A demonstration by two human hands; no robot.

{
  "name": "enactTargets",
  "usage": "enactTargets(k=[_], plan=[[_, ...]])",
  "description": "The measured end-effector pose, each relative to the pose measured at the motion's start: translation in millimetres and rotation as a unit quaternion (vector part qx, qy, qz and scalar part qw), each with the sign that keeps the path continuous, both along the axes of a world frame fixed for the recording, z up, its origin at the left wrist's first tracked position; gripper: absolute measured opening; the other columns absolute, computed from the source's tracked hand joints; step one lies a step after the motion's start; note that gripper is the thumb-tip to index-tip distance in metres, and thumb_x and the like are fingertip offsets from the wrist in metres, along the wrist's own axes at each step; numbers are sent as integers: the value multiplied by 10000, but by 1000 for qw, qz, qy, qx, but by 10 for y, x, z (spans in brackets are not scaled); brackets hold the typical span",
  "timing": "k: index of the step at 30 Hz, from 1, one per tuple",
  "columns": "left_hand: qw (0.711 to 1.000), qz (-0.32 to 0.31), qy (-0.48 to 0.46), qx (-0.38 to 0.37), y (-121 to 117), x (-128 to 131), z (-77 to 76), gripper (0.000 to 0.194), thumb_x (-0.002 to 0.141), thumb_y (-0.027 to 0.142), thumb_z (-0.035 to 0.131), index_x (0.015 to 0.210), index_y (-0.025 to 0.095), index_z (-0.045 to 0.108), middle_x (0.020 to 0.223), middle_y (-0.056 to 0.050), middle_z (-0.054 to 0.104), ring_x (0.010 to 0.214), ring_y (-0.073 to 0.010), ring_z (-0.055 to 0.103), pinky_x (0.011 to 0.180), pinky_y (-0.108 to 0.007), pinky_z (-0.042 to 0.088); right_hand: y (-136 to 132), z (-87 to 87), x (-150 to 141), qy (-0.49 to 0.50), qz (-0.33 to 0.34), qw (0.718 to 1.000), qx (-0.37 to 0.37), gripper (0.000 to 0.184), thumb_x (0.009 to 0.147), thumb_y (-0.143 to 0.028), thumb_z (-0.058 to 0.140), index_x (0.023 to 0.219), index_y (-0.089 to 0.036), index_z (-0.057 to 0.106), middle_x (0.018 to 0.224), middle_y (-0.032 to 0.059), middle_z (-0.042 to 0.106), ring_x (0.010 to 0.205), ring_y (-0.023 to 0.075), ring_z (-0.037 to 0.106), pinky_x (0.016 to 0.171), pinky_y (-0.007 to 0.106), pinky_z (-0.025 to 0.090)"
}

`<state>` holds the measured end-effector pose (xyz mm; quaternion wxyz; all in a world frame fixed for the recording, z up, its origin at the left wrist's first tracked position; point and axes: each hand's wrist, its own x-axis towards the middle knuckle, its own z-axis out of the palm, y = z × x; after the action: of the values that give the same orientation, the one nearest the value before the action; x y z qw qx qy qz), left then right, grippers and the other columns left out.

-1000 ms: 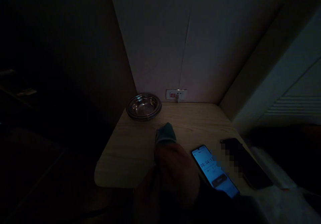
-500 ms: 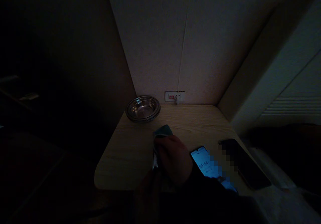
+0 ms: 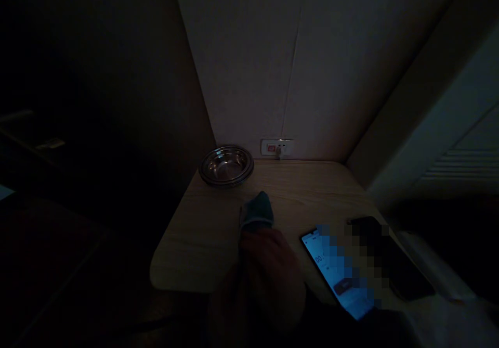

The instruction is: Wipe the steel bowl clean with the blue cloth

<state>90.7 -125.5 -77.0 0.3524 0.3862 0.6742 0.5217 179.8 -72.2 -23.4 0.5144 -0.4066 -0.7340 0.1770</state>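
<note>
The scene is very dark. My right hand is closed on a teal cloth, whose folded end sticks out past the fingers over the table. My left hand sits low at the table's front edge, against the right hand. Its fingers look bent round something that I cannot make out in the shadow. To the right of my right hand lies a phone with a lit blue screen showing timer digits, partly blurred out by blocks.
A stack of shiny metal bowls stands at the back left of the wooden table. On the right lies a dark phone-like slab. A wall socket with a plug sits just behind the table.
My right hand has slid slightly nearer me along with the cloth, and more of the cloth shows. The shiny dark strip seen between my hands is now hidden. The view has shifted a little.
</note>
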Motion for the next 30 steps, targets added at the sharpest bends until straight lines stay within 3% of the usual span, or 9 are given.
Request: enactTargets(k=[4,7,11,13,18,20,25,30], plan=[[998,30,60,-15,-97,-121,-134,330,693,490,589,818,206,700,848,-82,720,830,-265,662,743,-366,537,334,-11,14,71,1,980,-186,167,758,-137,535,828,-173,682,817,65,700,782,194,635,743,342,503],[991,48,123,14,-177,-148,-222,304,717,443,576,872,212,697,912,-90,707,909,-274,640,782,-392,524,491,-63,126,144,3,958,-249,151,765,-236,563,838,-162,673,765,52,704,700,176,657,650,293,519],[980,65,180,50,-277,-167,-354,288,705,399,571,886,223,709,1099,-94,645,1116,-324,524,920,-476,439,359,-131,303,327,-31,876,-353,246,677,-366,676,831,-175,666,720,37,705,611,175,653,559,263,505],[974,73,206,60,-308,-222,-422,279,725,386,542,887,237,713,1115,-76,639,1159,-328,487,965,-501,395,247,-135,349,357,-44,857,-368,243,647,-363,706,814,-191,669,730,33,709,626,182,657,552,259,502],[977,40,205,39,-311,-335,-535,280,602,418,650,811,246,723,999,-73,686,1026,-348,579,902,-502,453,62,-151,320,304,-43,890,-336,159,676,-327,671,794,-220,689,843,43,716,785,216,663,684,315,517],[980,40,190,34,-306,-291,-533,285,621,417,630,818,231,719,999,-87,685,986,-336,602,861,-475,485,20,-185,282,257,-45,909,-325,157,711,-322,642,828,-232,696,878,42,712,827,219,655,757,348,504],[982,67,174,24,-282,-164,-411,318,701,415,578,929,220,681,1112,-89,640,1179,-315,474,972,-444,402,-27,-252,221,198,-43,946,-253,156,763,-261,603,896,-253,685,1008,35,682,964,214,615,867,362,460],[985,56,160,8,-277,-200,-284,335,754,427,523,996,238,657,1115,-76,642,1146,-286,509,949,-431,423,-30,-238,212,168,-21,969,-177,150,784,-189,588,894,-255,668,993,28,676,957,193,612,845,336,476]])
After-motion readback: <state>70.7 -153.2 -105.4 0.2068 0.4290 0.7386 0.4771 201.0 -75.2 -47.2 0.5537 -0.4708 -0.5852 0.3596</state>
